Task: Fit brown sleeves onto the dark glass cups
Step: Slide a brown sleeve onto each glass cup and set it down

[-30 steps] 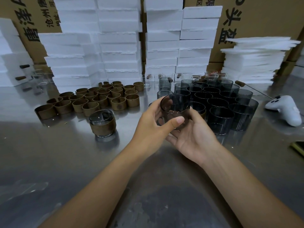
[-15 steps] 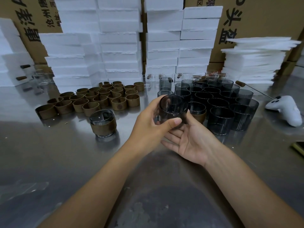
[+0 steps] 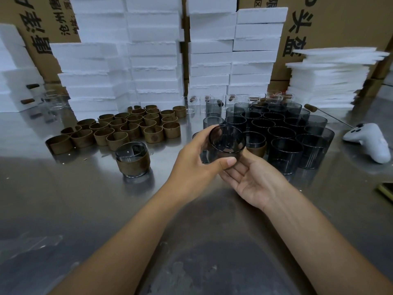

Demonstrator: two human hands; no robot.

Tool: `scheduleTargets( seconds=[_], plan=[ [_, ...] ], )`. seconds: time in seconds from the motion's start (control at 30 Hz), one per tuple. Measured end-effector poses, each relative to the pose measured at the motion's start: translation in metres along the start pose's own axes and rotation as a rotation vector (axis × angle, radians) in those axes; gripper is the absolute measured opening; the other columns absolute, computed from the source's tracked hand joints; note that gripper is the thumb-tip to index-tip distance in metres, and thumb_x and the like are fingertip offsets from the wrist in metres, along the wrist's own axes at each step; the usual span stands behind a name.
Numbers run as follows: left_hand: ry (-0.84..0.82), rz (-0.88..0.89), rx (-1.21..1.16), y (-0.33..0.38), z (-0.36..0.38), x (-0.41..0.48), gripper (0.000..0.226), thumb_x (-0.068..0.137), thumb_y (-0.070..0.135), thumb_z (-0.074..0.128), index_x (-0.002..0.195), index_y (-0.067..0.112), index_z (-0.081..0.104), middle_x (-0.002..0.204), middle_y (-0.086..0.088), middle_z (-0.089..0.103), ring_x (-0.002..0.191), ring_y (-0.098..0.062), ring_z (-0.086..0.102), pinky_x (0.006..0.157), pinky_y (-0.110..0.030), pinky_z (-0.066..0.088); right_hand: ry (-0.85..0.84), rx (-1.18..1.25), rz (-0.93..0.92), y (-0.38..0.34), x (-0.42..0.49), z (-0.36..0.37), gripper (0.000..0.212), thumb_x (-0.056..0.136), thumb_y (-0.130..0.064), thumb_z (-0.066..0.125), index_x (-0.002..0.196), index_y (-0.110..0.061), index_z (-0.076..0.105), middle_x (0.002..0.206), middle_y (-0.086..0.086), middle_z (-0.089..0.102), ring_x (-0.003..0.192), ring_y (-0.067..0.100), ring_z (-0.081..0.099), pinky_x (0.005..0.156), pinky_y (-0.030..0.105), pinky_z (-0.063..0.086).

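dark glass cup [image 3: 226, 143], bare, held above the table [image 3: 85, 199]: left hand [image 3: 195, 165] curls round its wall, right hand [image 3: 253, 179] lies flat-fingered beneath. picking step, i judge; next needs a brown sleeve [image 3: 153, 134] from those at left.

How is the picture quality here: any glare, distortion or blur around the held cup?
Head view: wide-angle distortion bends the foam stacks near the edges; the steel table shows soft glare and foam reflections; the dark glass cup, gripped by the left hand over the right hand, looks sharp, no motion blur.
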State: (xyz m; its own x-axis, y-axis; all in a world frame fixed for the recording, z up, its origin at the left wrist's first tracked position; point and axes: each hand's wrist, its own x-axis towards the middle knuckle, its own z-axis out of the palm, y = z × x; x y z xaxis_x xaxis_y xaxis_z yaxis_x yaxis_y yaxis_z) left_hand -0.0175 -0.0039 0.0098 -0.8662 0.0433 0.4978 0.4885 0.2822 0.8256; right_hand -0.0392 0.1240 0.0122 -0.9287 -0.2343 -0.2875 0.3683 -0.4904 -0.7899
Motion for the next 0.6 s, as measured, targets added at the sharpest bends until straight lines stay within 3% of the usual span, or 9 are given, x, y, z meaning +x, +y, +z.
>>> scheduleTargets(
  seconds=[0.2,0.37,0.5,0.6],
  plan=[
    [0.001,-0.028,-0.048,0.0013,0.0036,-0.0002,0.052,0.078,0.0,0.073,0.122,0.021,0.053,0.116,0.01,0.063,0.108,0.006,0.058,0.091,-0.008,0.039,-0.019,0.087,-0.047,-0.0009,-0.0013,0.002,0.031,0.103,-0.02,0.04,0.12,-0.004,0.059,0.083,0.008,0.071,0.077,0.018,0.065,0.072,0.03,0.053],
    [0.028,-0.065,-0.13,0.0043,0.0049,0.0,0.046,0.081,0.004,0.07,0.113,0.032,0.051,0.112,0.016,0.061,0.102,0.013,0.058,0.084,-0.005,0.041,-0.144,0.089,-0.057,-0.0002,-0.002,0.004,0.039,0.103,-0.031,0.033,0.114,-0.006,0.061,0.092,0.01,0.071,0.086,0.02,0.067,0.094,0.04,0.048],
    [0.024,-0.068,-0.186,0.0057,0.0051,-0.0008,0.042,0.083,0.008,0.067,0.119,0.024,0.051,0.111,0.012,0.063,0.105,0.006,0.06,0.083,-0.009,0.045,-0.2,0.083,-0.036,0.0011,-0.0028,0.0043,0.047,0.1,-0.04,0.034,0.125,-0.011,0.06,0.116,0.009,0.066,0.12,0.025,0.058,0.106,0.048,0.039],
    [0.029,-0.058,-0.204,0.0073,0.0052,-0.0013,0.042,0.084,0.003,0.065,0.12,0.018,0.051,0.11,0.012,0.063,0.101,0.007,0.061,0.081,-0.008,0.045,-0.244,0.077,0.014,0.0025,-0.0026,0.004,0.053,0.099,-0.047,0.033,0.127,-0.012,0.06,0.13,0.008,0.061,0.127,0.024,0.053,0.105,0.046,0.039]
  ],
)
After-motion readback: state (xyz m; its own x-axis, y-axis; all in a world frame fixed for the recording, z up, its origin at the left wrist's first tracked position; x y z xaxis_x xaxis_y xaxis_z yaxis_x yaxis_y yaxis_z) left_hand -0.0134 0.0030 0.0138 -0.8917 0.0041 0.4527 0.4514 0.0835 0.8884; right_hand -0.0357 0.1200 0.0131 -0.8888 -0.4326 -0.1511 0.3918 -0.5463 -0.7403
